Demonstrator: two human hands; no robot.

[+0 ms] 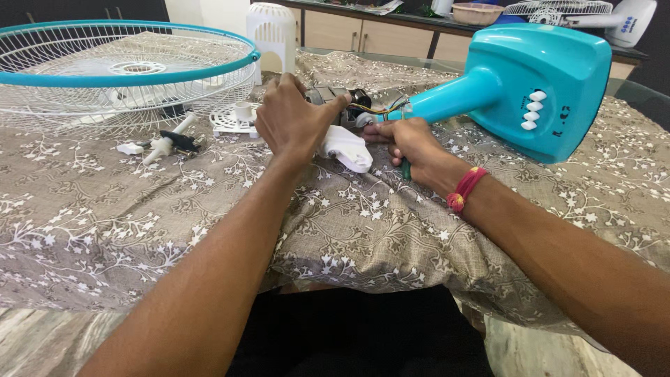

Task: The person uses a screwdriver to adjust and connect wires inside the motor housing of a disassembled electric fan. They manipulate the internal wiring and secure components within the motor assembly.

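A pale bowl (477, 13) sits on the far counter (363, 15); what it holds cannot be seen. On the tabletop (105, 223), under a brown cloth with white floral print, the left hand (293, 122) clamps down over a dark fan motor (340, 98), its grip wrapped around the motor and the white plastic housing (347, 148) beneath it. The right hand (413, 143) closes in a narrow grip on a thin green-handled tool (405, 167), just beside the bundle of coloured wires (382, 108) at the motor's rear. The glossy turquoise fan stand (530, 87) lies tilted to the right, its neck meeting the motor. To the left rests a round wire fan guard (125, 73) with a turquoise rim, small white plastic parts (167, 143) near it. The near cloth lies open up to the tabletop's front edge.
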